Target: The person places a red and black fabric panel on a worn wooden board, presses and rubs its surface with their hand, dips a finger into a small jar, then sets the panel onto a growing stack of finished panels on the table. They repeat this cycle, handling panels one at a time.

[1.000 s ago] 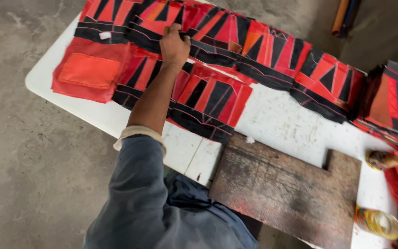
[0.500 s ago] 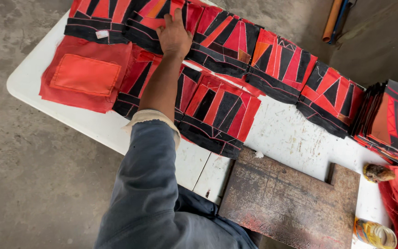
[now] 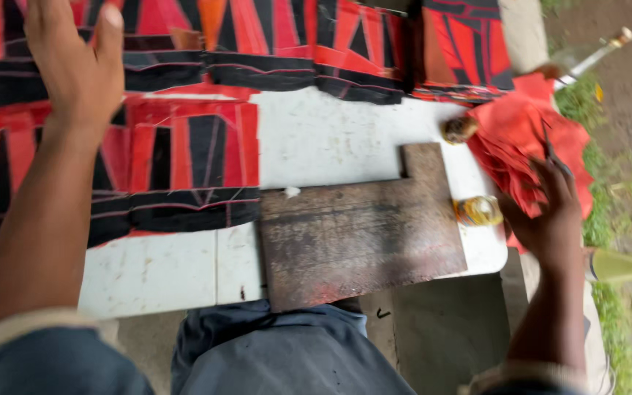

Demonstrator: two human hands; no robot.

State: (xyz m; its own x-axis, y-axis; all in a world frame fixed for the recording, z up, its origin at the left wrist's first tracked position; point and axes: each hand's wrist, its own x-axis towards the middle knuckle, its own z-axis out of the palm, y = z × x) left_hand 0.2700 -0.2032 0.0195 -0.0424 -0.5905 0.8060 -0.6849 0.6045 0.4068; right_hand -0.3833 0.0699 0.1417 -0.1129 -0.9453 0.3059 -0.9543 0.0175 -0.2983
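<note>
My left hand (image 3: 74,66) lies flat, fingers spread, on red and black patchwork cloth (image 3: 184,157) spread over the white table (image 3: 330,135). Far to the right, my right hand (image 3: 546,212) reaches onto a heap of plain red cloth (image 3: 521,139) at the table's right end; something thin and dark seems to be in its fingers, but blur hides what it is. Between the hands lies a dark, worn wooden board (image 3: 360,227) at the table's near edge.
A yellowish roll (image 3: 479,211) and a brown lump (image 3: 459,129) sit by the board's right side. More patchwork strips (image 3: 374,51) run along the table's far side. Grass and ground lie to the right; my lap is below the table.
The view has swung right and closer. My right hand has come into sight on the red cloth heap. My left hand stays pressed on the patchwork cloth.
</note>
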